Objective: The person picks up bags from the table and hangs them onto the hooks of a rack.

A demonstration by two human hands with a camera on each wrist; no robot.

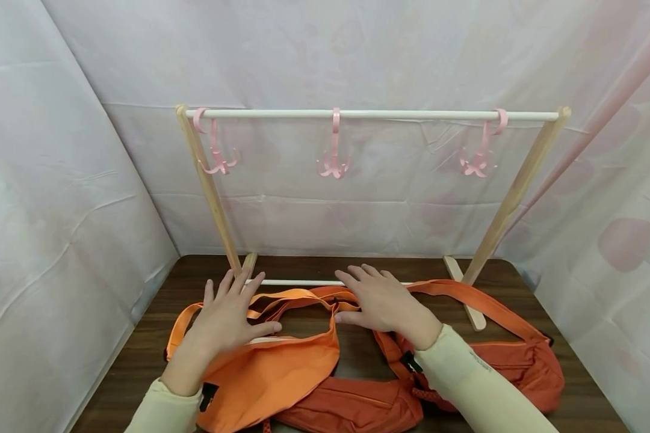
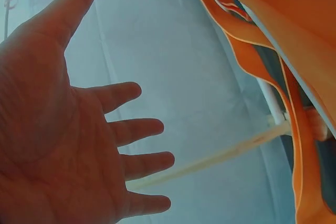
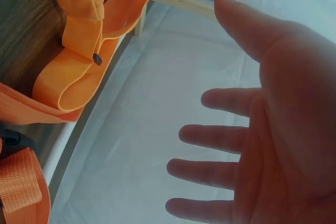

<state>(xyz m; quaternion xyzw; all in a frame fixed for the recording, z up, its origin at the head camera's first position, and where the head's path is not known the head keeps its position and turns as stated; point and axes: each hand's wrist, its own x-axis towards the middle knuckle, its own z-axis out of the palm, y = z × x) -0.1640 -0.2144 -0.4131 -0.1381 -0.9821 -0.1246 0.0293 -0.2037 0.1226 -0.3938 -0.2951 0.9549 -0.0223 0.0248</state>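
Both hands are held out with fingers spread, and neither grips anything. In the head view my left hand point(image 1: 224, 322) hovers over the bright orange bag point(image 1: 281, 373) and its strap; the left wrist view shows the bare palm apart from the orange fabric point(image 2: 294, 19). My right hand point(image 1: 384, 304) is above the straps between the bags, its palm bare in the right wrist view, beside the orange strap point(image 3: 68, 77). A darker rust-orange bag point(image 1: 352, 403) lies at the front middle, partly under the bright one. Another rust-orange bag point(image 1: 514, 367) lies at right, partly hidden by my right forearm.
Behind the bags stands a wooden rack with a white top bar point(image 1: 411, 114) and a low white rod point(image 1: 303, 282). Pink hooks hang at its left point(image 1: 216, 150), middle point(image 1: 334, 150) and right point(image 1: 479, 150). Pale curtains surround the dark wooden table point(image 1: 141, 373).
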